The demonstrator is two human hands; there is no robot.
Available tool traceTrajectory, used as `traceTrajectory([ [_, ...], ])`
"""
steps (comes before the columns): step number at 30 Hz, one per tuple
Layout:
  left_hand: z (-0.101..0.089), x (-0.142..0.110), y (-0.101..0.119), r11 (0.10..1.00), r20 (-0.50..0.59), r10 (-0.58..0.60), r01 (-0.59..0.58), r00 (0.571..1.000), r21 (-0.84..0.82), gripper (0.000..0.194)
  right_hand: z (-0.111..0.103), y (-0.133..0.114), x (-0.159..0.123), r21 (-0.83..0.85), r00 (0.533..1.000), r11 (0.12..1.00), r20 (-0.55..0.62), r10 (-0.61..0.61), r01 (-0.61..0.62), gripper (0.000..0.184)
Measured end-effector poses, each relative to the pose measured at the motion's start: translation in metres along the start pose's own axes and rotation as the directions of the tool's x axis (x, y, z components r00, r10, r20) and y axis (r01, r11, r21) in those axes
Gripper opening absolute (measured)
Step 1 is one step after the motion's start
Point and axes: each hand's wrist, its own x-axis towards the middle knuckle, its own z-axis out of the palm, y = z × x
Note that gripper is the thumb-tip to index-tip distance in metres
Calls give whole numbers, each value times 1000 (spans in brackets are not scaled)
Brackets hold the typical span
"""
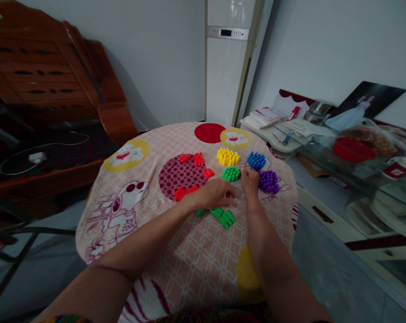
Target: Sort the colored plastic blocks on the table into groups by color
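Observation:
My left hand [216, 193] hovers over the middle of the cloth-covered table [189, 251], its fingers curled in; what they hold, if anything, is hidden. Just beyond my left wrist lie small red plastic pieces [180, 193], partly covered by it. Flat green pieces [227, 219] lie below that hand in rows. My right hand [250, 179] has its fingertips pinched together, between a green bunch of upright pegs [231, 174] and a purple bunch [269, 181]. Anything in that pinch is too small to see. Behind it stand a blue bunch [256, 160] and a yellow bunch [228, 157].
More red pieces [198, 159] lie in small groups on the cloth's dark checked circle [169, 175]. To the right is a glass-topped cabinet [317, 154] with papers, a red bowl [351, 149] and bags. A wooden bench [44, 76] stands left, a tall white appliance [224, 76] behind.

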Motion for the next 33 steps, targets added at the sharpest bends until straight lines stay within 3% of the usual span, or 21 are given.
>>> traceTrajectory([
  [2, 10, -11, 16, 995, 94, 98, -99, 991, 11, 35, 0, 0, 0, 3, 1000, 1000, 5, -3, 2, 32],
  [4, 23, -18, 28, 987, 159, 106, -123, 982, 100, 40, 0, 1, 1, -1, 1000, 1000, 8, -2, 2, 33],
  [9, 38, -16, 39, 962, 191, 63, -110, 980, 250, 21, 0, 2, 1, -18, 1000, 1000, 0, 6, -6, 33],
  [12, 30, -9, 32, 974, 109, -6, -19, 994, 227, 19, 1, 2, 0, -6, 1000, 1000, -1, -2, 2, 33],
  [15, 18, 1, 16, 989, -64, -60, 68, 996, 132, 25, 0, 1, 0, 5, 1000, 1000, 18, 0, 0, 35],
  [18, 10, 15, -1, 990, -252, -136, 143, 958, 8, 30, 0, 1, 0, 16, 999, 1000, 30, 15, -15, 35],
  [21, 11, 31, -15, 983, -358, -181, 181, 916, -34, 28, -1, 1, 0, 37, 999, 999, 30, 32, -33, 35],
  [26, 25, 50, -25, 980, -378, -156, 191, 913, 54, 25, -1, 2, 1, 58, 999, 998, 22, 33, -34, 34],
  [33, 31, 58, -17, 965, -336, -127, 195, 933, 178, 27, -1, 2, -1, 57, 1000, 998, -3, 7, -7, 34],
])
